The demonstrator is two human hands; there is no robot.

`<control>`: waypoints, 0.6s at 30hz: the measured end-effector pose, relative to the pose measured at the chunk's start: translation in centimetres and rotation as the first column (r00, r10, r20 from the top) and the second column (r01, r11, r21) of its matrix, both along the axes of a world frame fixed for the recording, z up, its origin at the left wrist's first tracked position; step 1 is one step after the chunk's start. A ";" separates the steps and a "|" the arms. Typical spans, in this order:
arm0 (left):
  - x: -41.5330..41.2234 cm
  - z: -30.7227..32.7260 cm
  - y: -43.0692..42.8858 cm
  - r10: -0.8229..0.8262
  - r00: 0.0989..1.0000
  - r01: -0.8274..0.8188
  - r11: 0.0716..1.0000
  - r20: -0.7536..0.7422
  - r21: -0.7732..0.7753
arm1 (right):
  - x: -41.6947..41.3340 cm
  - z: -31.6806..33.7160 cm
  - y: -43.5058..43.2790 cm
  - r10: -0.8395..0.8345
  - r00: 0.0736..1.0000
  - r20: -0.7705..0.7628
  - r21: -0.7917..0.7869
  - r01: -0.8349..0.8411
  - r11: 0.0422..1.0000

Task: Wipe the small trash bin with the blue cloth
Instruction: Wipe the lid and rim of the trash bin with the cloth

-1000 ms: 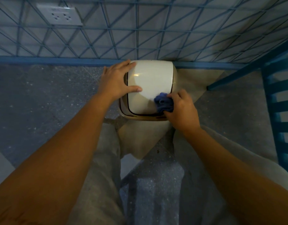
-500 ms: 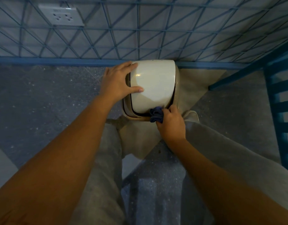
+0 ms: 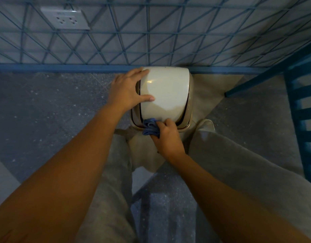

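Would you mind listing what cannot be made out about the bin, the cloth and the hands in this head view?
- Small cream plastic trash bin: its side walls and base are hidden beneath its own domed lid; only the top shows.
- Crumpled blue cloth: partly covered by the right hand, so its full extent is unclear.
- Left hand: the palm's contact with the lid edge is hidden.
- White wall socket: markings too small.
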State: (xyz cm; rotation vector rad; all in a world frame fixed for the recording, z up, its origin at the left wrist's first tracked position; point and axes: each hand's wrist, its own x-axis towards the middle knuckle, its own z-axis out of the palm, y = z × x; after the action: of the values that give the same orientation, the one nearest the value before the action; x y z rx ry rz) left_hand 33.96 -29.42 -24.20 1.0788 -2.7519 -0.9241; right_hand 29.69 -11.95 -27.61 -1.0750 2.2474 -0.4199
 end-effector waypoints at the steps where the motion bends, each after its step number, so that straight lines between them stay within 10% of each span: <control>1: 0.0 0.0 0.0 0.001 1.000 -0.001 1.000 0.007 0.000 | 0.2 0.0 -0.3 0.008 1.000 0.027 -0.009 -0.007 1.000; 13: 0.0 -0.1 0.3 -0.038 0.999 0.036 0.993 0.020 0.115 | -5.0 5.7 -0.4 -0.082 0.988 0.129 -0.280 0.115 0.953; 18: -0.3 1.8 2.3 0.182 0.983 -0.178 0.978 -0.028 0.111 | -9.2 7.9 -0.3 -0.302 0.914 0.272 -0.336 0.384 0.860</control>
State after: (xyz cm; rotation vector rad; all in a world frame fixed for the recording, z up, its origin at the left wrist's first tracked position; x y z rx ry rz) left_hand 33.70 -27.14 -22.43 1.2876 -2.5476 -1.0657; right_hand 20.45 -12.24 -19.69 -0.7516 2.2143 -1.1140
